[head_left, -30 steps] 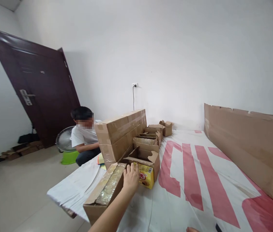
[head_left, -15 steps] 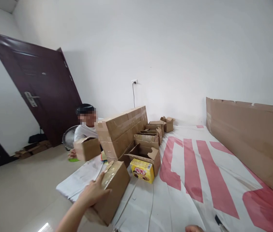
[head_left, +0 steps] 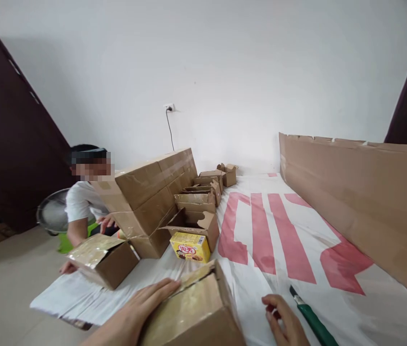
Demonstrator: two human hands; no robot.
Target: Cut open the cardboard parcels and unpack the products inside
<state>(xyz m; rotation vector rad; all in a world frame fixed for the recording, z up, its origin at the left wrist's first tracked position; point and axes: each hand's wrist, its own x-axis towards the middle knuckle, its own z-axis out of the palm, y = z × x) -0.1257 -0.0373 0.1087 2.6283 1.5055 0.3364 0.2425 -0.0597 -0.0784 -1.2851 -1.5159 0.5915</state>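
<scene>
My left hand [head_left: 153,300] lies over the top and left side of a taped cardboard box [head_left: 192,307] at the bottom centre, holding it with fingers extended; the thumb is hidden. To the right of that box, my right hand [head_left: 282,319] is over the sheet with nothing in it, its fingers loosely curled and apart from the thumb. Beside it lies a utility knife [head_left: 313,319] with a green handle, its blade pointing away from me. Just beyond the box sits a yellow snack box [head_left: 190,247], against an open cardboard box [head_left: 210,226].
A co-worker [head_left: 88,202] at the left has a hand at another cardboard box [head_left: 104,259]. Stacked sealed cartons [head_left: 149,192] form a wall, with several opened boxes [head_left: 196,197] alongside. A tall cardboard panel [head_left: 351,192] borders the red-and-white sheet [head_left: 261,230] on the right.
My left hand has brought the cardboard box rightward to the bottom centre. My right hand has come further into view. The co-worker's box has come down onto the sheet's left edge. The view has turned right.
</scene>
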